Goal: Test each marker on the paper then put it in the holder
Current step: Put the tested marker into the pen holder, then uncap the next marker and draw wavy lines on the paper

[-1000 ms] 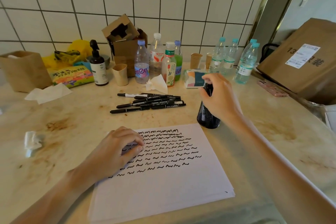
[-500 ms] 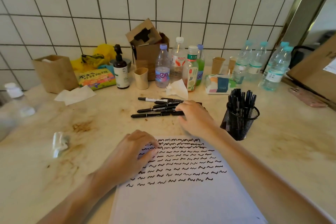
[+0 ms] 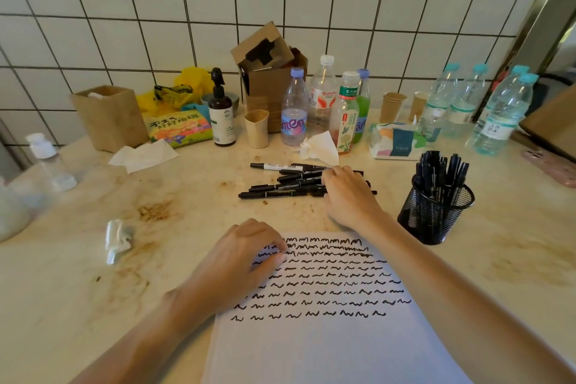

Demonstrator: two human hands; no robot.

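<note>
Markers [image 3: 290,184] loose in pile at 12 o'clock from paper [image 3: 327,337]. Right hand [image 3: 349,196] rests on pile's right end; pinch or not, cannot tell. Left hand [image 3: 240,262], fingers curled, pins paper against sliding. Holder [image 3: 436,218] at 3 o'clock from pile, near full.

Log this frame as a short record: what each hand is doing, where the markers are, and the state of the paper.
left hand: rests on the white paper sheet, fingers curled at its top left
right hand: on the loose pile of black markers; grip hidden
holder: black mesh cup, upright, right of the pile, holding many markers
paper: rows of black squiggles on upper half, lower half blank
</note>
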